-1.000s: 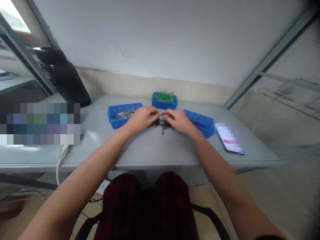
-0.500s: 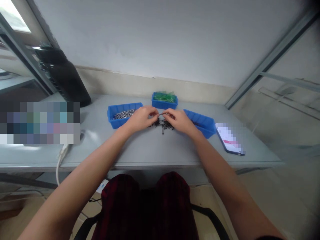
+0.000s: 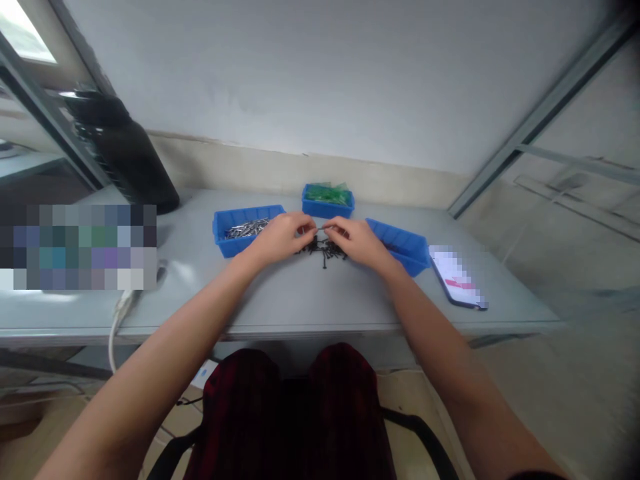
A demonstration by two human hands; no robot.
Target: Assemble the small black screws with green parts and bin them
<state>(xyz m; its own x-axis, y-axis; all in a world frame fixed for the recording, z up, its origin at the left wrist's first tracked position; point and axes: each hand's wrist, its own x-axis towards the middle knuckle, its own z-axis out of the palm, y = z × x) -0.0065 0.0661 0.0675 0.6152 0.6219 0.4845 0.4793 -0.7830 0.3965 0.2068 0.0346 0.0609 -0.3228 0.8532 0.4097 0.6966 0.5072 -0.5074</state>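
My left hand (image 3: 286, 235) and my right hand (image 3: 354, 239) are held close together above the table, fingertips almost meeting. Both are closed in a pinch, and a thin screw-like piece (image 3: 321, 229) shows between them, too small to make out fully. Just below the fingers lies a pile of black screws (image 3: 331, 249), partly hidden by the hands. Beside my left hand stands a blue bin (image 3: 231, 248) of silver metal pieces (image 3: 246, 229). At my right hand is another blue bin (image 3: 413, 248), with dark pieces inside, partly covered by the hand.
A smaller blue bin (image 3: 326, 210) with green plastic pieces (image 3: 327, 194) stands at the back, near the wall. A phone (image 3: 456, 280) lies on the right of the table (image 3: 300, 300). At the left are a black bottle (image 3: 133, 153), a blurred-out object and a white cable (image 3: 116, 327).
The view has shifted very slightly. Both hands keep their pinch over the pile, with hardly any visible movement.
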